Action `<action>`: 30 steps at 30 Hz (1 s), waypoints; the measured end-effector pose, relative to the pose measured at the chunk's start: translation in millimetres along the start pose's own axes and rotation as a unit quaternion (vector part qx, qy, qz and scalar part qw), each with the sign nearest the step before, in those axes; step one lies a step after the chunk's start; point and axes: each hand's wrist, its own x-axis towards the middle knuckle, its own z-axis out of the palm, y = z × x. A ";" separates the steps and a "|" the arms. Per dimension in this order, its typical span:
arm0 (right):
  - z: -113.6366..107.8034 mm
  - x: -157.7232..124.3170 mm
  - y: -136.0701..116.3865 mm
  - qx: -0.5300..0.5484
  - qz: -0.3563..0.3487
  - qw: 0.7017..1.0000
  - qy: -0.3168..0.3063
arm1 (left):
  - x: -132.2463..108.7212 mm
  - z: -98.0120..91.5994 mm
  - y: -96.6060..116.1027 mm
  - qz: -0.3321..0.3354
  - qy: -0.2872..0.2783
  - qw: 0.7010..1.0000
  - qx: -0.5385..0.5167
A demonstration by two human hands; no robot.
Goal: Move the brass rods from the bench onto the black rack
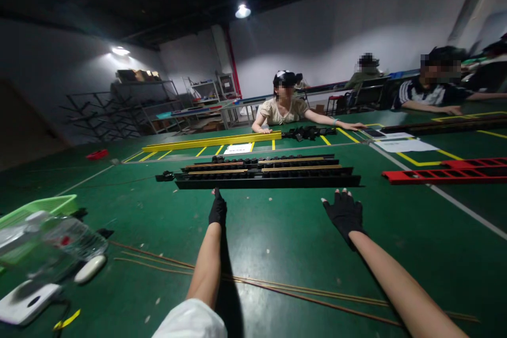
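Observation:
My left hand (217, 208), in a black fingerless glove, stands edge-on over the green table. Its fingertips point at the near side of a long black rail assembly (269, 182), and it holds nothing I can see. My right hand (344, 212), gloved the same way, has its fingers spread just short of the rail's right part; it is open. Thin brass-coloured rods (222, 169) lie along the tops of the black rails. A small black part (165, 176) sits off the assembly's left end. Whether either hand touches the rail I cannot tell.
Long thin rods (293, 290) lie under my forearms. At left are a green basket (59, 204), plastic bottles (75, 237) and a white mouse-like object (90, 269). Red rails (420, 176) lie at right. Across the table, a person (287, 100) reaches past a yellow rail (214, 142).

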 end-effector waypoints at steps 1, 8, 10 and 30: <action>-0.3 -3.9 2.0 0.004 0.000 1.000 -0.006 | -3.7 2.1 -1.1 0.004 -0.003 1.000 0.007; -4.0 -25.5 10.7 0.042 -0.023 0.998 -0.032 | -30.0 7.3 -17.3 -0.086 -0.024 0.995 0.048; -4.8 -29.4 11.3 0.049 -0.019 0.998 -0.035 | -38.2 8.8 -23.0 -0.164 -0.025 0.985 0.051; 18.2 15.1 -11.5 0.128 0.092 0.987 0.038 | -4.6 30.8 -40.1 -0.259 0.022 0.962 0.078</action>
